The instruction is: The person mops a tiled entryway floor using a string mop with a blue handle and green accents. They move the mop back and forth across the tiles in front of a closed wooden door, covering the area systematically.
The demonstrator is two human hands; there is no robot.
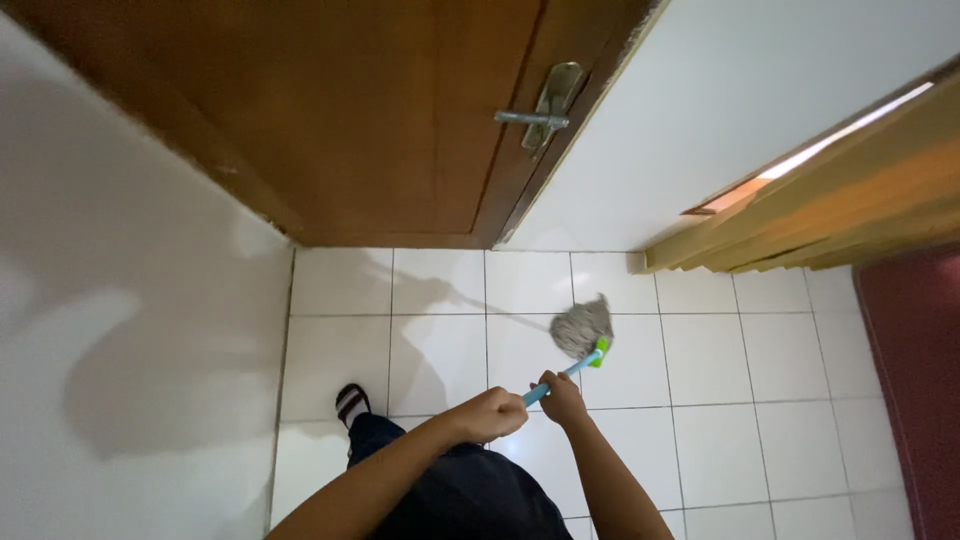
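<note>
Across the top of the frame stands a brown wooden door [400,130] with a metal handle [545,110], shut against its frame. White wall [120,300] fills the left side, carrying the person's soft shadow, and more white wall [720,110] runs down from the upper right. At the right edge a light wooden frame [830,215] slants across, with a dark red mat [920,380] below it. White floor tiles [740,440] cover the middle and bottom. A sandalled foot [351,402] rests on the tiles at lower left, close to the left wall; nothing lies on the tiles between the mop and the door.

The mop [580,335] sits just right of the frame's centre. Its grey string head lies on the tiles, and the blue handle [560,378], with a green collar at the head, runs down-left from there toward the person. So the long axis goes from lower left to upper right, head pointing toward the corner between door and right wall.

Both hands are closed round the handle's near end: the left hand [492,413] lower and further left, the right hand [562,398] just beside it, nearer the head.
</note>
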